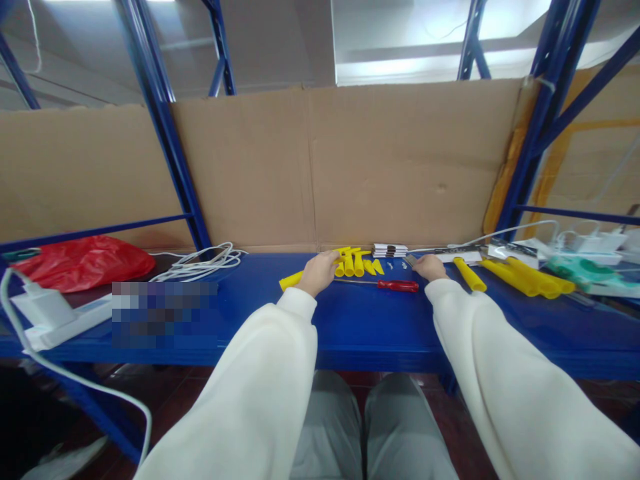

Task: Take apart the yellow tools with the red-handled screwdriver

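Note:
My left hand (320, 272) is closed on a yellow plastic tube (291, 281), whose end sticks out to the left; the fingers hide the rest. Right beside those fingertips stand several yellow tubular pieces (354, 264) and two small yellow wedges (373, 267). My right hand (430, 267) has its fingers pinched at a small grey metallic piece (411, 260), partly covered. Between the hands lies a screwdriver (397, 286) with a red handle, its shaft pointing left. Tiny silvery parts (404, 265), perhaps screws, lie behind it.
A white-and-brown stack (390, 251) rests against the cardboard wall (400, 160). More yellow tubes (530, 277) lie on the right of the blue shelf (370, 333). At left are a red plastic bag (95, 262), coiled white cable (205, 265) and a power strip (75, 321). Blue posts (165, 120) flank the space.

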`<state>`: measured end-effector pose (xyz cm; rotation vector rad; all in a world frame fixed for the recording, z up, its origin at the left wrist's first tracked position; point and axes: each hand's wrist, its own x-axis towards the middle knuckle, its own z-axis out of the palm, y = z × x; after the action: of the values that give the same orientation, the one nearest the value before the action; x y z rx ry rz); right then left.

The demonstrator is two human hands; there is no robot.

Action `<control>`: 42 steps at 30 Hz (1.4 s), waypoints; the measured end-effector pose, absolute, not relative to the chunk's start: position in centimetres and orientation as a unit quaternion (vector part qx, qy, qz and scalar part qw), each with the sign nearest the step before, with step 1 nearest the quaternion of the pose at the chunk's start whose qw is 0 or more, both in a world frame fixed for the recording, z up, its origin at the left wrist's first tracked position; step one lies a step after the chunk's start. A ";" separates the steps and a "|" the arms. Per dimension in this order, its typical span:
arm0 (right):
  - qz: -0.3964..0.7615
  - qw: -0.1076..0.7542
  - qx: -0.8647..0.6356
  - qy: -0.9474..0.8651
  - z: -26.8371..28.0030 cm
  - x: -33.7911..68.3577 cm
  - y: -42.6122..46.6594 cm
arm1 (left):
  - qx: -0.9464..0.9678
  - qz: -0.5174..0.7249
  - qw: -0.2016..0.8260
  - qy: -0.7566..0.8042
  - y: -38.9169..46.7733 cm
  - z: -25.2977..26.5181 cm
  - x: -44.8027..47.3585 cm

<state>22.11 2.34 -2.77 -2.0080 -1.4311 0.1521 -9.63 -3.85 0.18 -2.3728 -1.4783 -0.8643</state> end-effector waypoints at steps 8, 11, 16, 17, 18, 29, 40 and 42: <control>0.018 0.244 -0.800 -0.548 -2.3 21.3 1.4 | -0.807 -0.304 0.104 -0.495 -3.8 0.1 -9.7; 0.006 0.233 -0.800 -0.553 -2.3 21.3 1.2 | -0.807 -0.308 0.102 -0.493 -3.6 0.0 -9.7; -0.022 0.218 -0.797 -0.562 -2.2 21.0 1.0 | -0.806 -0.308 0.102 -0.495 -3.6 0.0 -9.7; -0.024 0.213 -0.798 -0.564 -2.2 20.8 0.9 | -0.806 -0.306 0.103 -0.496 -3.6 0.0 -9.7; -0.026 0.208 -0.798 -0.565 -2.1 20.7 0.9 | -0.807 -0.304 0.103 -0.496 -3.6 0.1 -9.7; -0.025 0.213 -0.790 -0.574 -2.6 20.8 1.4 | -0.805 -0.311 0.098 -0.495 -3.7 0.1 -9.6; 0.024 0.244 -0.817 -0.521 -2.3 20.5 1.2 | -0.804 -0.303 0.100 -0.501 -4.1 0.3 -9.5; 0.028 0.247 -0.819 -0.517 -2.3 20.4 1.3 | -0.804 -0.304 0.099 -0.501 -4.1 0.3 -9.5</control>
<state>20.44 1.34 -2.33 -2.2326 -1.4106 0.0766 -9.54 -4.09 0.27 -2.3782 -1.4823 -0.8985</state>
